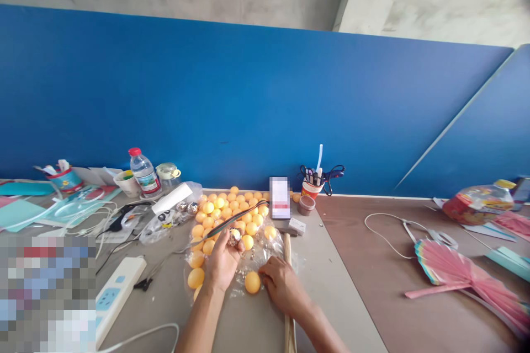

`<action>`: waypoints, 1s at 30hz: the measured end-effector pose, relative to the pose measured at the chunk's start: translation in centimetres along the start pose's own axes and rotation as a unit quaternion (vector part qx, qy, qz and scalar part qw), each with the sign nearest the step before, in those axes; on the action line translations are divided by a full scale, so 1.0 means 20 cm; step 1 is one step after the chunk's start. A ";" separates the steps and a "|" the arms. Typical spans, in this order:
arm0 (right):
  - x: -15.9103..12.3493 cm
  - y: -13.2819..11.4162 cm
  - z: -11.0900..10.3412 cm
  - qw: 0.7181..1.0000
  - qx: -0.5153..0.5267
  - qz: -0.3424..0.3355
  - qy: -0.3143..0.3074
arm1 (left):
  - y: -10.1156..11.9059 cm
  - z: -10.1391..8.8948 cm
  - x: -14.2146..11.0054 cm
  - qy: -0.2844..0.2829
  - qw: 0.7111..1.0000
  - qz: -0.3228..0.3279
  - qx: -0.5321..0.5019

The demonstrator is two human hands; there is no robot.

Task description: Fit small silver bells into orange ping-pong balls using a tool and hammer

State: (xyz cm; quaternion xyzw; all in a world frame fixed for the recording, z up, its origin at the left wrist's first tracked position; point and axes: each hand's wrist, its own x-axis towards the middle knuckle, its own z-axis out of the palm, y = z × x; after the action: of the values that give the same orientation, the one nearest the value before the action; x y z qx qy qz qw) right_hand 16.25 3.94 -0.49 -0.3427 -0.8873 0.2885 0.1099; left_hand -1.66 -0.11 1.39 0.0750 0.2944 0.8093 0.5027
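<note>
My left hand (223,265) is closed around a small ball covered in shiny silver and brown bits (234,237). Fingers bent together, my right hand (284,287) rests low on the table beside a loose orange ball (252,282); whatever its fingertips pinch is too small to make out. Tiny shiny beads (241,274) lie scattered on clear plastic between the hands. Beyond them many orange balls (226,213) are grouped on plastic, with a dark strip (232,220) lying across them. A long pale wooden strip (288,253) passes under my right wrist.
A propped phone (280,198), a small box (297,226), a round brown tub (306,205) and a pen cup (312,183) stand at the back. Left are a water bottle (144,174), cables and a power strip (120,295). A pink fan (464,270) lies right.
</note>
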 end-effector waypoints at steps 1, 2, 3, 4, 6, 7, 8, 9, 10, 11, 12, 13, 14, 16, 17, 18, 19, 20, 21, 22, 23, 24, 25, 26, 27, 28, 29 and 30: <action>0.00 0.00 0.00 1.000 -0.001 0.004 -0.003 | 0.00 0.00 0.00 0.001 1.000 0.002 0.000; 0.00 0.00 0.00 1.000 -0.002 0.006 -0.006 | 0.00 0.00 0.00 0.002 1.000 0.003 -0.001; 0.00 0.00 0.00 1.000 -0.003 0.007 -0.008 | 0.00 0.00 0.00 0.004 1.000 0.005 -0.002; 0.00 0.00 0.00 1.000 -0.003 0.007 -0.007 | 0.00 0.00 0.00 0.004 1.000 0.006 -0.003; -0.01 0.00 0.01 1.000 0.009 0.002 0.011 | 0.00 -0.01 0.01 0.002 1.000 0.007 -0.003; -0.01 0.01 0.02 0.999 0.021 -0.005 0.028 | 0.00 -0.01 0.01 0.001 1.000 0.007 -0.001; -0.01 0.01 0.02 0.998 0.035 -0.013 0.049 | 0.00 -0.01 0.01 0.001 1.000 0.007 0.000; -0.02 0.01 0.02 0.996 0.049 -0.021 0.071 | 0.00 0.00 0.01 0.003 1.000 0.008 0.003; -0.02 0.01 0.03 0.994 0.061 -0.029 0.090 | 0.00 0.00 0.01 0.007 1.000 0.009 0.005; -0.02 0.01 0.03 0.992 0.070 -0.035 0.103 | 0.00 0.00 0.01 0.011 1.000 0.010 0.007; -0.03 0.00 0.03 0.991 0.074 -0.039 0.108 | 0.00 0.00 0.00 0.015 1.000 0.010 0.009; -0.03 0.00 0.03 0.991 0.074 -0.040 0.107 | 0.00 0.01 0.00 0.016 1.000 0.009 0.012; -0.03 0.00 0.03 0.992 0.073 -0.040 0.099 | 0.00 0.01 0.00 0.015 1.000 0.007 0.015; -0.03 -0.01 0.03 0.994 0.067 -0.036 0.076 | 0.00 0.02 0.00 0.010 1.000 0.005 0.022; -0.03 -0.01 0.03 0.995 0.063 -0.032 0.065 | 0.00 0.02 -0.01 0.007 1.000 0.006 0.024; -0.03 -0.01 0.03 0.996 0.059 -0.027 0.058 | 0.00 0.02 -0.01 0.004 1.000 0.007 0.026; -0.03 -0.02 0.04 0.997 0.055 -0.023 0.055 | 0.00 0.03 -0.01 0.002 1.000 0.009 0.028; -0.03 -0.02 0.04 0.997 0.051 -0.020 0.054 | -0.01 0.03 -0.01 0.001 1.000 0.011 0.029; -0.03 -0.02 0.04 0.997 0.046 -0.019 0.054 | -0.01 0.03 -0.01 0.001 0.999 0.012 0.031; -0.03 -0.02 0.04 0.998 0.040 -0.019 0.054 | -0.02 0.02 -0.01 0.000 0.999 0.012 0.034; -0.03 -0.02 0.04 0.998 0.033 -0.021 0.053 | -0.02 0.02 -0.01 -0.001 0.999 0.011 0.038; -0.03 -0.02 0.04 0.998 0.026 -0.022 0.052 | -0.03 0.02 -0.01 -0.002 0.999 0.011 0.043; -0.03 -0.01 0.04 0.998 0.019 -0.023 0.051 | -0.03 0.02 -0.01 -0.004 0.999 0.011 0.048; -0.03 -0.01 0.05 0.998 0.012 -0.023 0.052 | -0.03 0.02 -0.01 -0.007 0.998 0.010 0.054; -0.03 -0.01 0.05 0.998 0.005 -0.019 0.056 | -0.03 0.02 -0.01 -0.011 0.998 0.010 0.060; -0.03 0.00 0.05 0.998 -0.003 -0.013 0.061 | -0.03 0.02 -0.01 -0.015 0.998 0.009 0.065; -0.03 0.00 0.05 0.998 -0.011 -0.005 0.067 | -0.03 0.02 -0.01 -0.018 0.997 0.008 0.070; -0.03 0.00 0.05 0.997 -0.019 0.004 0.073 | -0.04 0.02 -0.02 -0.021 0.997 0.006 0.076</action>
State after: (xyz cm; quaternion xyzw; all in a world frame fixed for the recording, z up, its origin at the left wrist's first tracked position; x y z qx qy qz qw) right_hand 16.23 3.13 -1.38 -0.3683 -0.8808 0.2467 0.1667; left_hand -0.78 -0.01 1.37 0.1317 0.3437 0.7861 0.4966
